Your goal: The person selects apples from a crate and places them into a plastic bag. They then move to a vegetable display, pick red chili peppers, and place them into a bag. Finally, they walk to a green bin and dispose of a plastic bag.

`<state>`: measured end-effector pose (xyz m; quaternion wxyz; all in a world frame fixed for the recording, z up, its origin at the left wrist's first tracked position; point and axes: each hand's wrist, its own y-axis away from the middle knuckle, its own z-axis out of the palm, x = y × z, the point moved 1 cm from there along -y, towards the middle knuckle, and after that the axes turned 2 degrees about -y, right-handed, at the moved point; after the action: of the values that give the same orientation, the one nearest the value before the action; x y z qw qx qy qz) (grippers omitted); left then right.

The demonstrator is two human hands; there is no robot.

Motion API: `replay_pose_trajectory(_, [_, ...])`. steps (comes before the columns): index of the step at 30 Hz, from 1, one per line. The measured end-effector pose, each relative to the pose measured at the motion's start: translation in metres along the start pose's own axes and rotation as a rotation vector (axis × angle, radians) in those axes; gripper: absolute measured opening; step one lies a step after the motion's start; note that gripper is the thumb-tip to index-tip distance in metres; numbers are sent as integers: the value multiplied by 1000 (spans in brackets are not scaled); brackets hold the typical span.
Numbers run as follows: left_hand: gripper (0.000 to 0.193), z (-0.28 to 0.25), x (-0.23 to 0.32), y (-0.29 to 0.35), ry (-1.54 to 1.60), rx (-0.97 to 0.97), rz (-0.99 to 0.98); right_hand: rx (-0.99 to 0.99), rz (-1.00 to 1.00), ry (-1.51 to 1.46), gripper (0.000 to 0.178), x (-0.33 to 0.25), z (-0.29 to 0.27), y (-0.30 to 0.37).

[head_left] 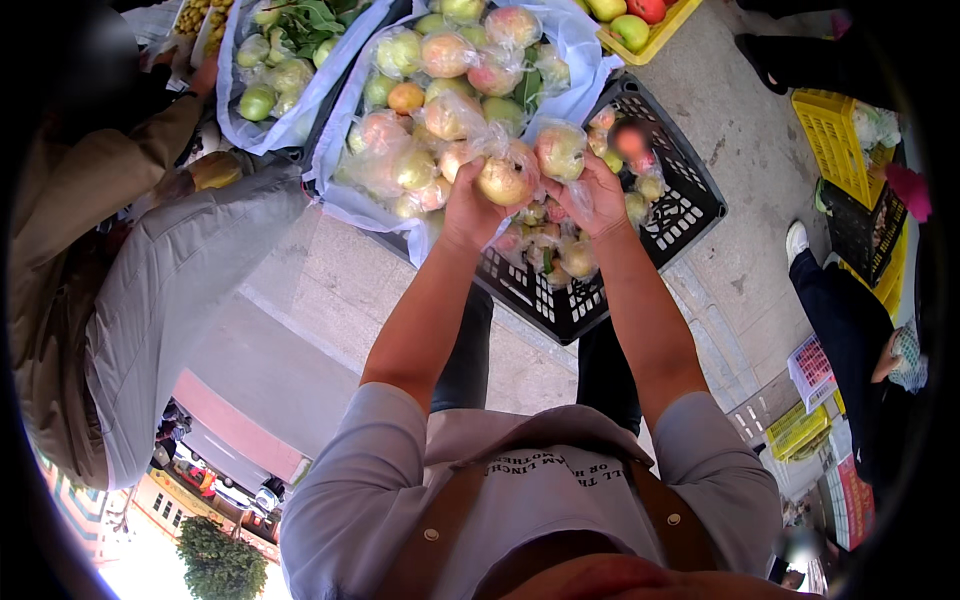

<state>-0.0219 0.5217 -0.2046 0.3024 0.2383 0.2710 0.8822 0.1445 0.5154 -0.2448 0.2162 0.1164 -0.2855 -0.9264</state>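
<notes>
Both my hands are raised over the crates, closed around fruit. My left hand [474,208] grips a round yellowish fruit [506,180] with a dark spot, which looks like a pomegranate in clear film. My right hand [594,200] holds a paler green-and-red wrapped fruit [560,152] close beside it. Behind them, a crate lined with pale blue plastic [330,150] is heaped with similar wrapped fruits [448,55]. Under my right hand stands a black slatted crate [690,185] with smaller loose and wrapped fruits [578,258] in it.
Another lined crate [232,110] with green fruits and leaves is at the far left, next to a person in grey trousers [190,240]. A yellow crate [665,30] of apple-like fruit stands at the back. More crates [830,120] and people's legs [840,330] line the right.
</notes>
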Motion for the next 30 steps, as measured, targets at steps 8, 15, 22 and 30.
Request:
replay_pose_trajectory(8, [57, 7, 85, 7, 58, 8, 75, 62, -76, 217, 51, 17, 89, -60])
replay_pose_trajectory(15, [53, -3, 110, -9, 77, 167, 241, 219, -132, 686, 48, 8, 94, -63])
replay_pose_trajectory(22, [57, -34, 77, 1, -458, 660, 477, 831, -142, 1188, 34, 27, -113, 36])
replay_pose_trajectory(30, [32, -53, -114, 15, -1322, 107, 211, 705, 248, 2271, 53, 64, -228, 103])
